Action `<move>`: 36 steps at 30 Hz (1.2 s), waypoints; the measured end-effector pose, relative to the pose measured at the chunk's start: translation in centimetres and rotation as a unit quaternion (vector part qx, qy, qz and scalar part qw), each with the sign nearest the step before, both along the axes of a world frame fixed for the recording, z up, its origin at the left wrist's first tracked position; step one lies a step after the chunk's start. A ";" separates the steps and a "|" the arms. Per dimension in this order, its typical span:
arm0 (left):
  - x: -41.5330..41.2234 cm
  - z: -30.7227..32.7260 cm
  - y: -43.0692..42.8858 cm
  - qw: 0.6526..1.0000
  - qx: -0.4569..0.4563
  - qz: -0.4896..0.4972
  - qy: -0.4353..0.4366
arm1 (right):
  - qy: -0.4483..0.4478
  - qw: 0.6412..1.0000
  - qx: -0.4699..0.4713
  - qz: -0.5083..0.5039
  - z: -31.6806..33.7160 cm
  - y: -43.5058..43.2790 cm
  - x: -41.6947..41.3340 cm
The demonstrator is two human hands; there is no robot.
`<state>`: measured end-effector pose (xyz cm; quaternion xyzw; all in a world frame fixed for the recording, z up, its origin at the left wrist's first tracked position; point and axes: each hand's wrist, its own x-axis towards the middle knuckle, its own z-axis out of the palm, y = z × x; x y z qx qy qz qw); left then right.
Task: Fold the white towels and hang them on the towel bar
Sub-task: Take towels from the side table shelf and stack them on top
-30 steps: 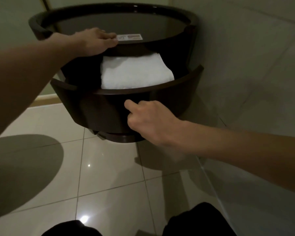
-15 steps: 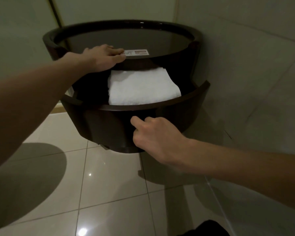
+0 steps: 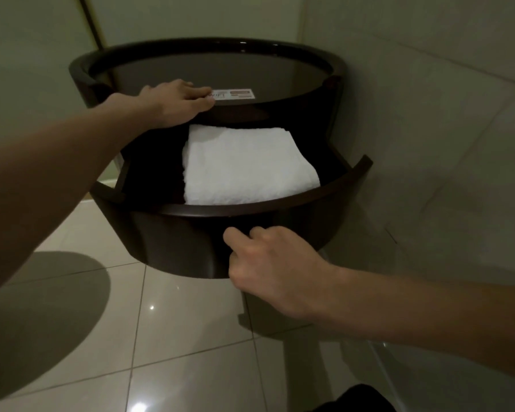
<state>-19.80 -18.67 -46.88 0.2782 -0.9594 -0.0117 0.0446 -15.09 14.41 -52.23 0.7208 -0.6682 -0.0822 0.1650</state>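
Tiled corner, pale wall (image 3: 428, 114) from 12 to 3 o'clock, glossy floor tiles (image 3: 176, 322) across the lower half, a broad shadow at 8 o'clock. Item one: round dark side table (image 3: 208, 43), centre frame toward 12 o'clock, glass top bearing a small printed label (image 3: 235, 94). Item two: drawer (image 3: 173, 242) of that table, curved front, standing pulled out toward 6 o'clock. Compared with a second ago it sits a little further out, so more of its interior shows. Item three: white towel (image 3: 247, 165), one, folded, lying flat in the right part of the drawer against the front wall; the left part of the interior is dark and unreadable. More of the towel's top face shows than before, and it has not shifted in the drawer. Item four: left hand (image 3: 176, 104), at 11 o'clock, laid flat with fingers extended over the table's front rim beside the label, bracing it as before. Item five: right hand (image 3: 277, 263), at 5 o'clock of the drawer front, fingers curled against the lower front edge, tips hidden, thumb out toward 9 o'clock; judged to be hooked there and drawing. Reading: the opening looks wide enough to lift the towel out. No towel has been taken up, and no towel bar is in view.
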 end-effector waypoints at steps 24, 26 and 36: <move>0.3 0.1 0.6 1.000 0.009 0.004 0.006 | 0.032 0.998 -0.054 0.021 -1.6 2.0 1.7; 0.4 0.2 0.7 1.000 0.007 0.001 0.006 | 0.034 0.998 -0.052 0.022 -1.6 2.2 1.7; 0.5 0.3 0.9 1.000 0.009 0.005 0.002 | 0.004 0.993 -0.103 0.061 1.5 2.2 1.5</move>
